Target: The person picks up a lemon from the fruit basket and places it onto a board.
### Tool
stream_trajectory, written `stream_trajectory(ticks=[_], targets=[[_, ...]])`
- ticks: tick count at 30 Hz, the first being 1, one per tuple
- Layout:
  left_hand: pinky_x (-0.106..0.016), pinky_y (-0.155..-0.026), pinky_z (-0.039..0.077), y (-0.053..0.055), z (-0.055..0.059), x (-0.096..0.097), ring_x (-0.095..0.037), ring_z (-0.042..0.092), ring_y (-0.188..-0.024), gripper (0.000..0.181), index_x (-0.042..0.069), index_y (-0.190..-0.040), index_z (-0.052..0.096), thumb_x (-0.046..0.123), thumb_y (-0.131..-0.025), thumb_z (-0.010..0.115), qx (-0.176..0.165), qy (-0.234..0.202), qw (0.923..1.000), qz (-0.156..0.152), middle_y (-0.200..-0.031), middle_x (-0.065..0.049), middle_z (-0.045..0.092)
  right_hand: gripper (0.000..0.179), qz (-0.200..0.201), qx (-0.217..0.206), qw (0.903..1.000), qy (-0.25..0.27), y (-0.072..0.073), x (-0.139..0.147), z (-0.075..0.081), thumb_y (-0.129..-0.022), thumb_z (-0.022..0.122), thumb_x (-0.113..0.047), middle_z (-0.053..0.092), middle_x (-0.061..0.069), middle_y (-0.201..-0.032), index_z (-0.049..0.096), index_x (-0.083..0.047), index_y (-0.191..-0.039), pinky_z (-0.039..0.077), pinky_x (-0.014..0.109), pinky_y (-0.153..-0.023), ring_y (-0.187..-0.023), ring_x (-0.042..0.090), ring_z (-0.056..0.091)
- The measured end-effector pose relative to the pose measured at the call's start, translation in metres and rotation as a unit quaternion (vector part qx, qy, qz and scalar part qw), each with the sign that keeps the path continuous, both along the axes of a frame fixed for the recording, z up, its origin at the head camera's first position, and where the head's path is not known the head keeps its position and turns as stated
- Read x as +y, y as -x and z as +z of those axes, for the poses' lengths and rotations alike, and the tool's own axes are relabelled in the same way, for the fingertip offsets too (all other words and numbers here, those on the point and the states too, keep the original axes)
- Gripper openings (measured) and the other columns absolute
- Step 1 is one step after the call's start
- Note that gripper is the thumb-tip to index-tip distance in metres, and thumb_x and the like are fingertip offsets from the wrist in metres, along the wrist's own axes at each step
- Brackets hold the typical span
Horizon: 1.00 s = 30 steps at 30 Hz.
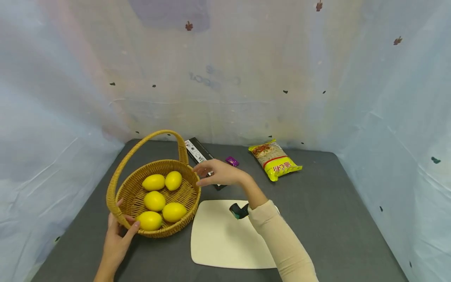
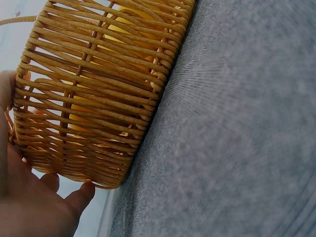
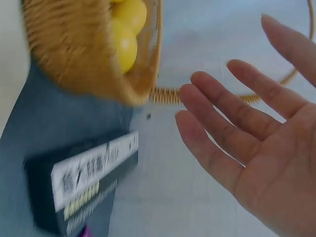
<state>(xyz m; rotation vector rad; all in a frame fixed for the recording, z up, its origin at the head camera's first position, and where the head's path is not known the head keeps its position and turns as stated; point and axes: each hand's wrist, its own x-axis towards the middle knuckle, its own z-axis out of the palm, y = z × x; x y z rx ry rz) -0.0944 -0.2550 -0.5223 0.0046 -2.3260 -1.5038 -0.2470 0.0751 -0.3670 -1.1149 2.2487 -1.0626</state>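
A woven wicker basket (image 1: pixel 160 234) with a tall arched handle stands at the left of the table, with several yellow lemons (image 1: pixel 154 201) inside. My left hand (image 1: pixel 116 239) grips its near left rim by the foot of the handle, thumb over the edge. In the left wrist view, fingers (image 2: pixel 81 197) of that hand lie against the woven wall. My right hand (image 1: pixel 222 173) is beside the basket's right rim, its fingers spread and loosely bent around nothing. The right wrist view shows its open palm (image 3: pixel 281 168) facing the basket.
Behind the right hand lies a long black box (image 1: pixel 199 150) with a white label. A small purple packet (image 1: pixel 232 161) and a yellow food bag (image 1: pixel 275 159) are farther right. A cream board (image 1: pixel 225 243) lies in front, partly under the right forearm, with a dark object (image 1: pixel 239 211) over it.
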Motion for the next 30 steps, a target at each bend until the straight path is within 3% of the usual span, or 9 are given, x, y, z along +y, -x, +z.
stream_trajectory(ticks=[7,14,24,30], targets=[[-0.010,-0.080,0.041,0.000,0.001,0.003,-0.005,0.054,-0.090,0.077,0.015,-0.159,0.024,-0.002,-0.096,0.063,-0.001,-0.009,1.0000,-0.003,-0.113,-0.012,0.043,0.045,0.009,0.004,0.9999,-0.011,0.017,-0.065,0.002,-0.098,0.065,-0.023,0.060,0.011,-0.134,0.056,-0.004,-0.138,0.046,0.023,-0.094,-0.122,0.022,0.057],[-0.009,-0.081,0.040,0.000,0.001,0.003,-0.004,0.052,-0.091,0.074,0.012,-0.158,0.026,-0.002,-0.096,0.063,-0.002,-0.002,1.0000,0.007,-0.115,-0.012,0.042,0.048,0.027,-0.006,0.9996,0.006,0.028,-0.120,-0.009,-0.095,0.069,-0.019,0.060,0.010,-0.133,0.056,-0.003,-0.138,0.044,0.017,-0.090,-0.120,0.020,0.058],[-0.011,-0.078,0.042,-0.004,-0.002,0.001,-0.004,0.053,-0.090,0.076,0.015,-0.160,0.021,0.002,-0.098,0.062,-0.016,-0.007,0.9998,0.006,-0.110,-0.011,0.044,0.051,0.011,-0.027,0.9995,0.011,0.023,-0.164,-0.037,-0.093,0.072,-0.020,0.056,0.010,-0.141,0.057,-0.004,-0.139,0.042,0.018,-0.096,-0.130,0.017,0.051],[-0.009,-0.079,0.041,-0.003,0.000,0.000,-0.002,0.053,-0.091,0.076,0.015,-0.160,0.020,0.003,-0.098,0.062,-0.019,0.001,0.9998,0.006,-0.111,-0.012,0.044,0.054,-0.010,-0.024,0.9997,0.004,0.022,-0.175,-0.048,-0.093,0.073,-0.024,0.055,0.005,-0.142,0.055,-0.008,-0.141,0.041,0.021,-0.099,-0.132,0.017,0.048]])
